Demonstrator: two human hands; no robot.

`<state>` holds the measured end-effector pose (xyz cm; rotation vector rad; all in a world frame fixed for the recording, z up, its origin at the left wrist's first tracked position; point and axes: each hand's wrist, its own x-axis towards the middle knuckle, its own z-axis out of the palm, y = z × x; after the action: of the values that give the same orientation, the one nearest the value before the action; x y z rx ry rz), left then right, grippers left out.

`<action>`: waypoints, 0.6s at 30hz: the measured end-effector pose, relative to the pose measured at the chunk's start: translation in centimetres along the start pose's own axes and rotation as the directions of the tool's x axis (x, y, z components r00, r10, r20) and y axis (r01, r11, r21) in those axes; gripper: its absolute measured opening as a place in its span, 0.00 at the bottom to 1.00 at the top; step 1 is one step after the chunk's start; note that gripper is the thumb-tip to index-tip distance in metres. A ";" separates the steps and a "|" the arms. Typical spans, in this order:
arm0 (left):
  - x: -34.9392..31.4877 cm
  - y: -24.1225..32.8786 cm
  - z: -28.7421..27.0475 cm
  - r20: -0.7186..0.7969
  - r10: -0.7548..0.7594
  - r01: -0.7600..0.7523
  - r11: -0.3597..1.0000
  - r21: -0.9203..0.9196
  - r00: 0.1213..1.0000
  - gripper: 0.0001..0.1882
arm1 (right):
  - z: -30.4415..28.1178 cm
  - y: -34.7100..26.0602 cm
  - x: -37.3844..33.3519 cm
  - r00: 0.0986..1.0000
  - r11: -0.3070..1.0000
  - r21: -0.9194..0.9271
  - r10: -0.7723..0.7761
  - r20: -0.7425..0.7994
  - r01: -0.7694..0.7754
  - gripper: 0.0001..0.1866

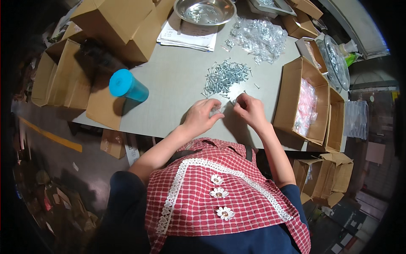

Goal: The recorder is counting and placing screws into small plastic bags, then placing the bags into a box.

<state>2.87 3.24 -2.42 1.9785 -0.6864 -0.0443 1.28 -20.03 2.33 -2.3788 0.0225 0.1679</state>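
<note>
My left hand (pixel 202 116) is at the near side of the table, its thumb and fingers curled around a small clear plastic bag (pixel 215 111). To its right, my right hand (pixel 251 111) is closed in a pinch, with a bit of silver metal that looks like a screw (pixel 232 102) at the fingertips. Just beyond both hands lies a loose pile of silver screws (pixel 227 77), with a few strays around its edge. What sits inside the bag is too small to tell.
Filled clear packets (pixel 260 38) lie behind the pile. A steel bowl (pixel 205 12) with screws rests on papers (pixel 186 36). A blue-lidded cup (pixel 129 86) stands left, near cardboard boxes (pixel 114 31). At right, an open carton (pixel 292 91) holds pinkish packets (pixel 305 106).
</note>
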 end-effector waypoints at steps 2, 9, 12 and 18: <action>0.2 0.4 -0.2 -0.001 0.034 -0.034 0.999 0.007 0.999 0.18 | 0.3 -1.6 -1.1 0.998 0.984 0.176 -0.037 0.054 0.027 0.09; 0.4 0.7 0.2 -0.040 0.269 -0.263 0.957 0.120 0.962 0.20 | 0.4 -3.0 -2.0 0.993 0.982 0.188 -0.037 0.114 0.015 0.11; 0.1 0.9 0.2 -0.042 0.139 -0.139 0.990 -0.008 0.989 0.20 | 0.3 -2.6 -1.2 0.999 0.931 0.365 -0.032 0.033 0.018 0.11; 0.1 0.4 -0.1 -0.096 0.020 -0.028 0.996 -0.082 0.995 0.18 | 2.5 2.6 1.1 0.992 0.916 -0.392 -0.110 -0.059 0.078 0.14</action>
<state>2.83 3.12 -1.99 1.8793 -0.6366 0.0347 1.89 -20.18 -1.44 -2.7778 -0.0970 0.0302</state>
